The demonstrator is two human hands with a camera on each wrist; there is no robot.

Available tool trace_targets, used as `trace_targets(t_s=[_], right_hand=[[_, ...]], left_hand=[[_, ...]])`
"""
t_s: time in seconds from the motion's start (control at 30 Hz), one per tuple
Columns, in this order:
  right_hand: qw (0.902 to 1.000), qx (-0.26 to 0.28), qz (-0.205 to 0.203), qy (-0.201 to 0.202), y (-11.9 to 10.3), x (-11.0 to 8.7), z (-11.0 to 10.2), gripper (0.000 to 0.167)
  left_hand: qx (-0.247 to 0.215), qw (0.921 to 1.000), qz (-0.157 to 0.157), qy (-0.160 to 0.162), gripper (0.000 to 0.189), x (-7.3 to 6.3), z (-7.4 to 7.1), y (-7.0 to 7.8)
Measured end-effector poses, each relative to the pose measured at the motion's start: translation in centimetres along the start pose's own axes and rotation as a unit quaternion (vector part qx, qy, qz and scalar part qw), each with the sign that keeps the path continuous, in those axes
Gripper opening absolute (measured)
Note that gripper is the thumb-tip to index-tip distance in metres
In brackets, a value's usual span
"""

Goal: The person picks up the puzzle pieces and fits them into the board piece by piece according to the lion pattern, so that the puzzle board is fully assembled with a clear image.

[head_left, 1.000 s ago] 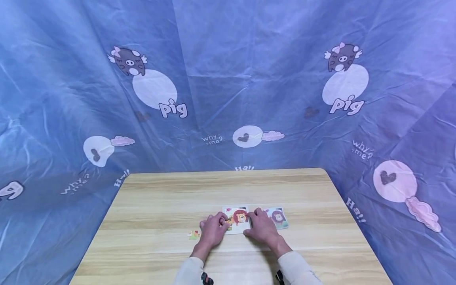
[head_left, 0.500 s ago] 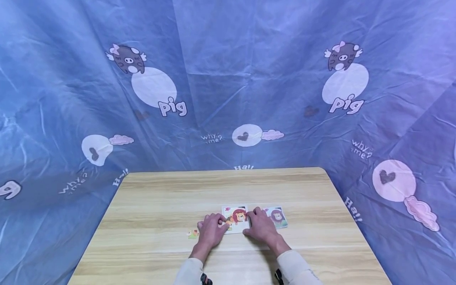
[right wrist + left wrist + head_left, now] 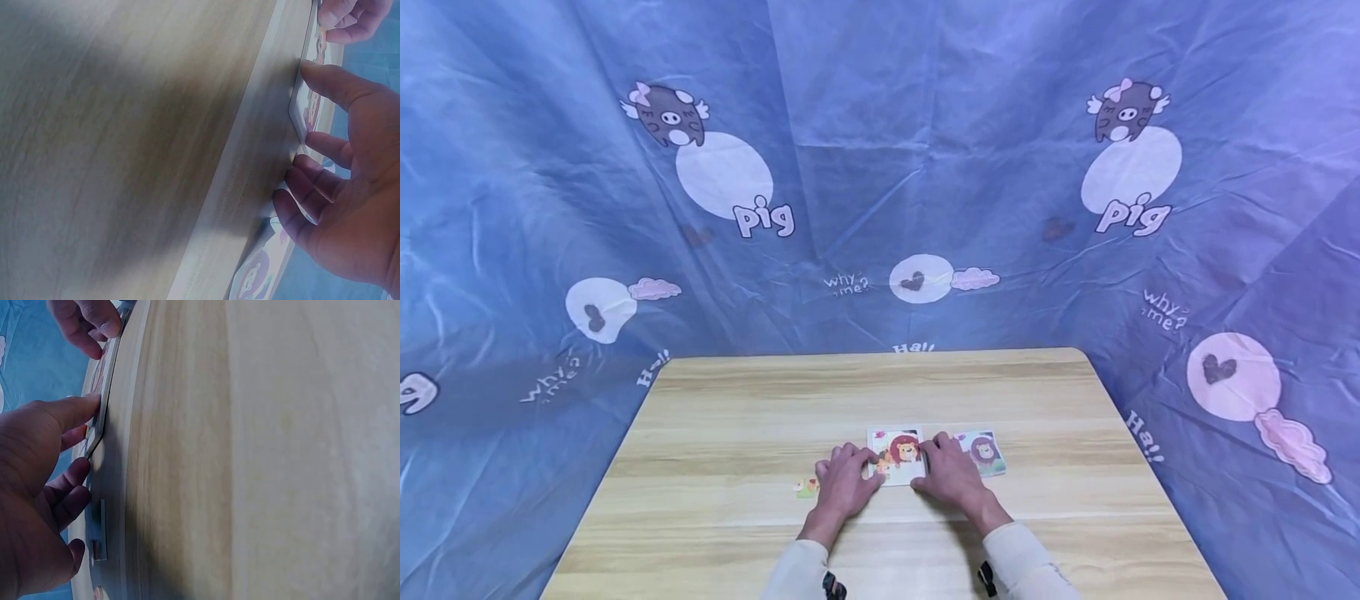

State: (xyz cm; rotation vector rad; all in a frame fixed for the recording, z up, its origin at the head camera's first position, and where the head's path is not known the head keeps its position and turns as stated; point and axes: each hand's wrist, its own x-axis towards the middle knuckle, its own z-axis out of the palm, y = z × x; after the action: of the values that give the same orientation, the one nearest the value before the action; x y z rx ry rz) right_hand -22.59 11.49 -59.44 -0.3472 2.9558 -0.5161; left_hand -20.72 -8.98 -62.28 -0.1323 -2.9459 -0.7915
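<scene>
A white-bordered puzzle board (image 3: 901, 477) with a red-maned lion picture lies mid-table, its lower part pale and bare. At its left side my left hand (image 3: 844, 483) pinches a small orange puzzle piece (image 3: 883, 468) with thumb and index finger, over the board; the fingers partly hide it. My right hand (image 3: 953, 473) holds the board's right side, thumb at the near edge and index finger at the right edge, as the right wrist view shows. The right hand's other fingers extend loosely over the table.
To the right lies a card (image 3: 987, 452) with a faded lion picture, partly behind the right hand. A loose green and orange puzzle piece (image 3: 806, 487) is left of the left hand. The wooden table (image 3: 745, 425) meets a blue printed curtain (image 3: 865, 167).
The left thumb and fingers have shifted slightly at the board's left edge, spreading a little. The right hand keeps its place. The head view has tilted slightly.
</scene>
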Motion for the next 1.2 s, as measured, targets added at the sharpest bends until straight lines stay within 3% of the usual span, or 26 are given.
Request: trace_targets(t_s=[0.47, 0.87, 1.03, 1.2], right_hand=[[0.9999, 0.003, -0.011, 0.003, 0.13, -0.17, 0.23, 0.067], [0.9999, -0.008, -0.008, -0.005, 0.15, -0.28, 0.05, 0.068], [0.9999, -0.012, -0.006, -0.006, 0.20, -0.15, 0.16, 0.068], [0.9999, -0.012, -0.005, -0.003, 0.27, -0.18, 0.12, 0.069]], left_hand=[[0.014, 0.9999, -0.004, -0.001, 0.027, -0.47, -0.34, 0.16], [0.044, 0.9980, 0.030, 0.034, 0.020, -0.39, -0.03, -0.02], [0.069, 0.9953, 0.061, 0.030, 0.027, -0.21, -0.23, -0.23], [0.081, 0.9940, 0.071, 0.020, 0.030, -0.25, -0.23, -0.10]])
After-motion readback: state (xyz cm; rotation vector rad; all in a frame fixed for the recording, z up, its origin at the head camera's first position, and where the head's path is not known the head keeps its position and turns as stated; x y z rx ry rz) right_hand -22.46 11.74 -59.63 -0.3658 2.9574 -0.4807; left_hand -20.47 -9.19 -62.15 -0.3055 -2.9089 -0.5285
